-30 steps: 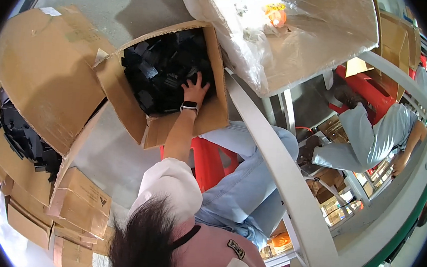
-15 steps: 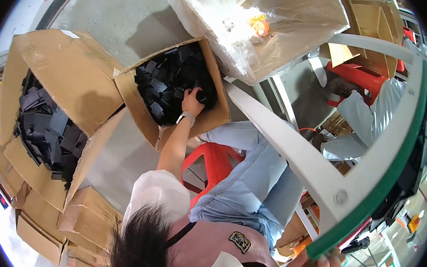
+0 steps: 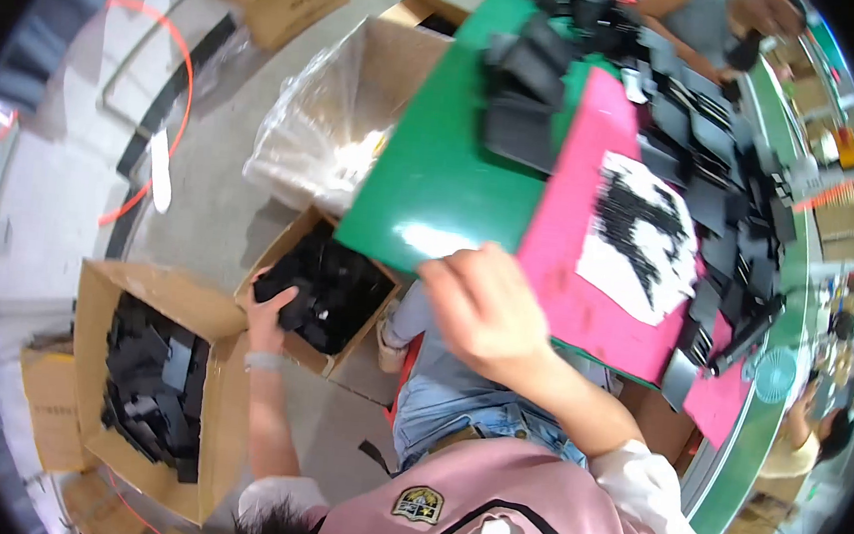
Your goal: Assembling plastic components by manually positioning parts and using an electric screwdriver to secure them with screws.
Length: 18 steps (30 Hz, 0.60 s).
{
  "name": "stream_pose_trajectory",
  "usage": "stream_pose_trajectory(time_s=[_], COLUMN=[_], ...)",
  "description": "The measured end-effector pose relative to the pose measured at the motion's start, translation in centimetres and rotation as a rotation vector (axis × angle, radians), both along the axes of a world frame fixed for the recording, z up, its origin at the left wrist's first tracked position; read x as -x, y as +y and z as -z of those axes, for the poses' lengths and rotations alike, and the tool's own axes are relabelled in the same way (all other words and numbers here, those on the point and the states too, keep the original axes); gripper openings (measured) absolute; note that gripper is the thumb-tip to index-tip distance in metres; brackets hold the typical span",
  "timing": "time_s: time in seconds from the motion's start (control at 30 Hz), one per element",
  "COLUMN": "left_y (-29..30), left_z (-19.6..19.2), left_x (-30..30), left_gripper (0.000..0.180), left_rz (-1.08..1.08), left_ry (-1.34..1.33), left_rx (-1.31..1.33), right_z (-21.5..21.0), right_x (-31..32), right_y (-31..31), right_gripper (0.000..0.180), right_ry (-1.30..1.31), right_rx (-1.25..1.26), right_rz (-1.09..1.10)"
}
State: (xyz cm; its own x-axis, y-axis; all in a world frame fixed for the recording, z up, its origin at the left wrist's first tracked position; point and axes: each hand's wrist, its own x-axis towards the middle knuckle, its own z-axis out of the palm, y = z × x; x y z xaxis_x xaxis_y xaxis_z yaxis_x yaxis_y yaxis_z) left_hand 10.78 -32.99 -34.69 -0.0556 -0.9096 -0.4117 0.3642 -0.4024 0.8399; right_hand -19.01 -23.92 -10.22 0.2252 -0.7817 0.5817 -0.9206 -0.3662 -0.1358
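Note:
Down at the left, my left hand (image 3: 271, 313) is at the near left edge of a cardboard box (image 3: 317, 361) filled with black plastic pieces (image 3: 339, 295). Its thumb and fingers are bent around some of these dark pieces; their exact shape and number are hidden. My right hand (image 3: 484, 307) hovers at the near edge of the green tabletop (image 3: 423, 191), its fingers loosely curled and slightly blurred. Nothing shows in it. To its right, a pink sheet (image 3: 577, 204) carries a white sheet (image 3: 666, 226) with many small, thin black parts on it.
Black flat pieces (image 3: 525, 99) lie on the tabletop, with long rows of them (image 3: 708, 204) along the right. Another open carton (image 3: 90, 341) of black pieces stands at the left. Behind is a plastic-lined box (image 3: 308, 127). Another person's arm (image 3: 668, 5) reaches in at the far side.
My view has swung to the right, bringing the tabletop into sight. My right hand has left its grip on the table edge. My left hand has shifted to the box's left edge.

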Motion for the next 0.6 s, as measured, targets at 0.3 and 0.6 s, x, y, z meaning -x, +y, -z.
stream_pose_trajectory(time_s=[0.3, 0.6], left_y=[-0.7, 0.1], left_z=[-24.0, -35.3], left_x=[6.4, 34.8], left_gripper=[0.062, 0.061], left_rz=[0.294, 0.819], left_ry=[-0.071, -0.285], left_rx=[0.328, 0.664], right_z=[-2.6, -2.7], right_x=[5.5, 11.4], right_y=[10.4, 21.1], right_gripper=[0.044, 0.047], right_ry=[-0.483, -0.709], right_rx=[0.038, -0.021], right_rz=[-0.230, -0.089])
